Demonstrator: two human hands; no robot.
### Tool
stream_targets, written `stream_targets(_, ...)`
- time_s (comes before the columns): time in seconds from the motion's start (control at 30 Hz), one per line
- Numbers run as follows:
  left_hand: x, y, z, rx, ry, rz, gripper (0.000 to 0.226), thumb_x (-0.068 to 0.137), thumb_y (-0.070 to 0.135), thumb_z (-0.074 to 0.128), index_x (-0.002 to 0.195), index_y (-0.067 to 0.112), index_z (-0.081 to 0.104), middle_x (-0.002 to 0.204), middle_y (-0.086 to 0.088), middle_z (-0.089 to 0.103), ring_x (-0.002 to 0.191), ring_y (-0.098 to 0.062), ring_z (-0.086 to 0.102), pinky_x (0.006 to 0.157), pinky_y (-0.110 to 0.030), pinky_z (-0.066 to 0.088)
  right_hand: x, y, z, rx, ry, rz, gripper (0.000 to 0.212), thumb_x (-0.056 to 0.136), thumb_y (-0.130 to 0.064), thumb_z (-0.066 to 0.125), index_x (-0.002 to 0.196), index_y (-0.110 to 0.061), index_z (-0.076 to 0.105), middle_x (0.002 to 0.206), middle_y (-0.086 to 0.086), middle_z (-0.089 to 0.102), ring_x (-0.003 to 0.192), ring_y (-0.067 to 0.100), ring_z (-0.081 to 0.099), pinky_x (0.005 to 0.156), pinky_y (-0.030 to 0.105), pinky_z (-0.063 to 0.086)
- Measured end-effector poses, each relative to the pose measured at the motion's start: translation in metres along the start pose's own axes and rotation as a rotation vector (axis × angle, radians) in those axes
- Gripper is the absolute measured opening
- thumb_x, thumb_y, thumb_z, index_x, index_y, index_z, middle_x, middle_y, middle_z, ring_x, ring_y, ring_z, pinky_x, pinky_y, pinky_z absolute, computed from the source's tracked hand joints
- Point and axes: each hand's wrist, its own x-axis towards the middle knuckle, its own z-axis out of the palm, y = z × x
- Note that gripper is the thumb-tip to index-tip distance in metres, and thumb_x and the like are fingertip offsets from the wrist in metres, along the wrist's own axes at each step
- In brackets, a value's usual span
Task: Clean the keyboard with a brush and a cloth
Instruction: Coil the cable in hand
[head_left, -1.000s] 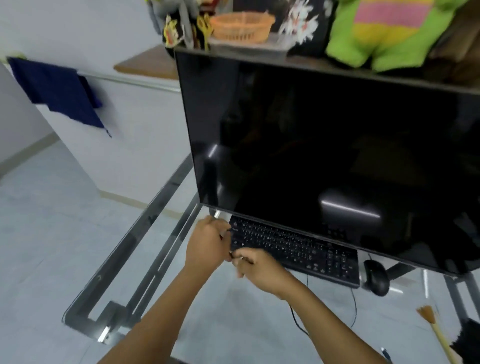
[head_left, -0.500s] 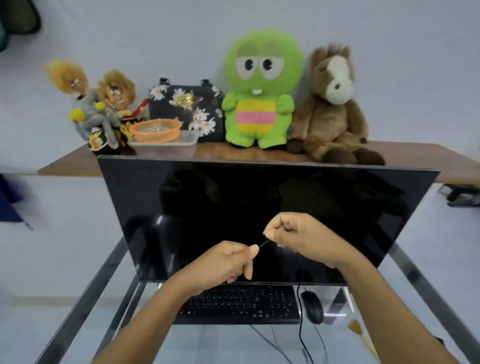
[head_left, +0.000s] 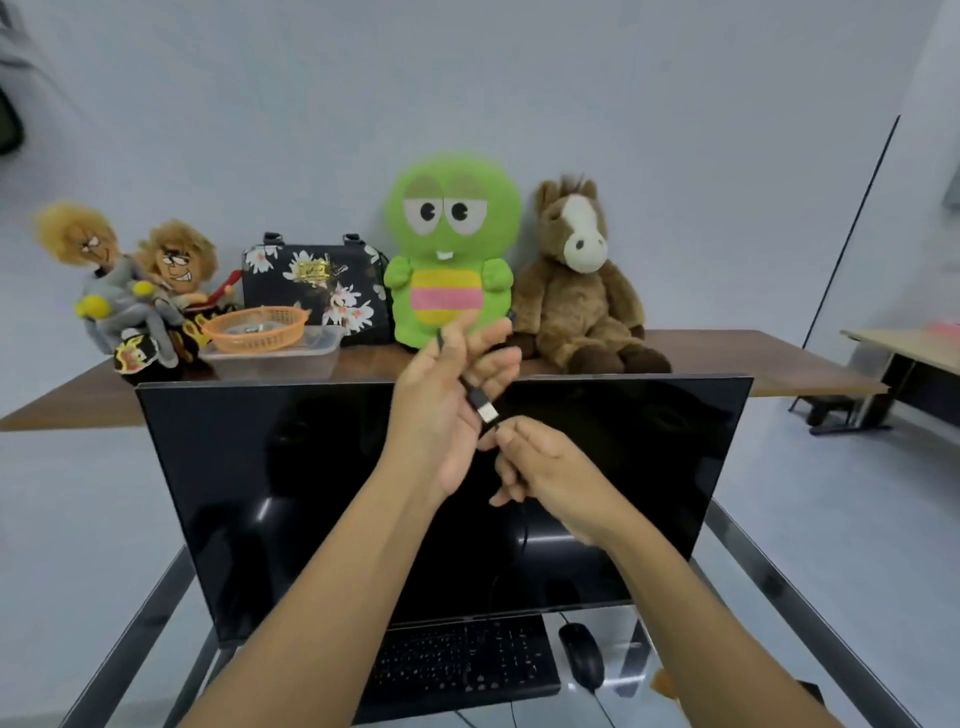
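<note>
**Both hands on the USB cable, raised in front of the monitor**

Left hand (head_left: 441, 410) is raised, palm facing right, fingers loosely spread and extended. The black cable (head_left: 470, 387) runs across the palm, held by the thumb side; the USB plug (head_left: 487, 412) with its silver tip sticks out at the lower edge of the fingers.

Right hand (head_left: 540, 467) sits just below and right of it, thumb and index pinching the thin cable right under the plug; the other fingers are curled. The cable drops from that hand down in front of the screen.

Keyboard (head_left: 460, 660), black, lies on the glass table (head_left: 810, 613) near its front edge, directly under the monitor (head_left: 311, 493). Both forearms cross above it, and the left one hides the keyboard's left end. Neither hand touches it.

Black mouse (head_left: 582, 661) is just beside the keyboard's right end. Something tan shows at the table's front right (head_left: 662, 682), mostly hidden by the right forearm; cannot tell what it is.

The monitor is dark and fills the middle of the table, blocking whatever lies behind it on the table.

Wooden shelf (head_left: 779, 364) behind and above the monitor carries, left to right: two character dolls (head_left: 130, 291), an orange basket (head_left: 254, 328) on a clear plastic box (head_left: 280, 358), a black floral bag (head_left: 317, 286), a green plush (head_left: 452, 244) and a brown horse plush (head_left: 582, 291). The left fingertips overlap the green plush's lower edge in view.

A second desk (head_left: 904, 343) stands at far right.
</note>
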Motion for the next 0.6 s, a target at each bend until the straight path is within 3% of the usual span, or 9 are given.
stream_targets(0.07, 0.009, 0.008, -0.004, 0.231, 0.078, 0.115, 0.031, 0.103, 0.015, 0.034, 0.131, 0.007, 0.046, 0.101, -0.006, 0.072, 0.089, -0.016, 0.070, 0.083, -0.024, 0.052, -0.003, -0.004, 0.004, -0.160, -0.059, 0.001, 0.028, 0.104, -0.023, 0.041, 0.095, -0.011, 0.064, 0.059, -0.006, 0.049, 0.053, 0.007, 0.047, 0.070, 0.035, 0.058)
stream_targets(0.17, 0.012, 0.011, -0.026, 1.078, 0.117, 0.335, 0.033, 0.101, 0.012, 0.037, 0.131, 0.014, 0.048, 0.095, 0.005, 0.073, 0.088, 0.000, 0.066, 0.099, -0.017, 0.039, -0.010, -0.010, 0.007, -0.414, -0.125, -0.061, 0.027, 0.102, -0.033, 0.044, 0.090, -0.024, 0.066, 0.057, -0.014, 0.053, 0.057, 0.003, 0.051, 0.067, 0.031, 0.054)
stream_targets(0.23, 0.008, 0.008, -0.049, 1.488, -0.016, 0.348, 0.028, 0.100, 0.014, 0.037, 0.121, 0.016, 0.055, 0.081, 0.008, 0.071, 0.076, -0.003, 0.064, 0.111, -0.035, 0.029, -0.013, -0.017, 0.008, -0.525, -0.132, -0.130, 0.026, 0.101, -0.035, 0.046, 0.090, -0.024, 0.068, 0.060, -0.013, 0.054, 0.059, 0.006, 0.052, 0.061, 0.031, 0.048)
stream_targets(0.27, 0.001, 0.007, -0.057, 1.531, -0.074, 0.260, 0.024, 0.100, 0.020, 0.038, 0.110, 0.017, 0.059, 0.072, 0.007, 0.069, 0.069, -0.007, 0.064, 0.107, -0.041, 0.034, -0.013, -0.021, 0.008, -0.549, -0.120, -0.158, 0.026, 0.101, -0.034, 0.048, 0.091, -0.023, 0.069, 0.062, -0.011, 0.057, 0.060, 0.007, 0.053, 0.060, 0.030, 0.046)
stream_targets(0.33, -0.017, 0.006, -0.068, 1.369, -0.162, 0.024, 0.037, 0.100, 0.038, 0.035, 0.087, 0.017, 0.062, 0.056, 0.000, 0.063, 0.054, -0.014, 0.058, 0.081, -0.042, 0.052, -0.011, -0.030, 0.007, -0.563, -0.078, -0.221, 0.025, 0.100, -0.032, 0.052, 0.088, -0.021, 0.070, 0.074, -0.007, 0.067, 0.068, 0.006, 0.060, 0.067, 0.029, 0.050)
stream_targets(0.37, -0.028, 0.005, -0.067, 1.257, -0.210, -0.079, 0.048, 0.099, 0.047, 0.031, 0.079, 0.016, 0.063, 0.050, -0.003, 0.057, 0.048, -0.016, 0.052, 0.071, -0.040, 0.053, -0.010, -0.033, 0.007, -0.564, -0.067, -0.248, 0.025, 0.099, -0.031, 0.053, 0.085, -0.020, 0.071, 0.079, -0.005, 0.069, 0.073, 0.007, 0.063, 0.070, 0.029, 0.051)
stream_targets(0.47, -0.055, 0.009, -0.057, 0.766, -0.299, -0.344, 0.073, 0.096, 0.056, 0.019, 0.074, 0.003, 0.065, 0.040, -0.003, 0.033, 0.042, -0.018, 0.033, 0.067, -0.034, 0.050, -0.002, -0.043, 0.006, -0.535, -0.061, -0.301, 0.025, 0.098, -0.029, 0.056, 0.083, -0.016, 0.071, 0.078, -0.005, 0.071, 0.072, 0.006, 0.064, 0.068, 0.025, 0.051)
stream_targets(0.53, -0.063, 0.012, -0.051, 0.380, -0.317, -0.432, 0.071, 0.098, 0.053, 0.021, 0.074, 0.000, 0.061, 0.040, 0.002, 0.024, 0.041, -0.015, 0.024, 0.065, -0.035, 0.047, 0.003, -0.048, 0.007, -0.432, -0.035, -0.297, 0.024, 0.097, -0.027, 0.057, 0.080, -0.017, 0.069, 0.072, -0.011, 0.067, 0.062, 0.002, 0.060, 0.062, 0.019, 0.047)
stream_targets(0.6, -0.066, 0.019, -0.038, 0.083, -0.312, -0.419, 0.056, 0.101, 0.044, 0.029, 0.073, 0.004, 0.058, 0.042, 0.004, 0.022, 0.041, -0.012, 0.023, 0.062, -0.033, 0.044, 0.007, -0.048, 0.013, -0.291, 0.005, -0.276, 0.028, 0.098, -0.027, 0.056, 0.072, -0.019, 0.064, 0.064, -0.009, 0.061, 0.054, 0.007, 0.054, 0.056, 0.025, 0.045)
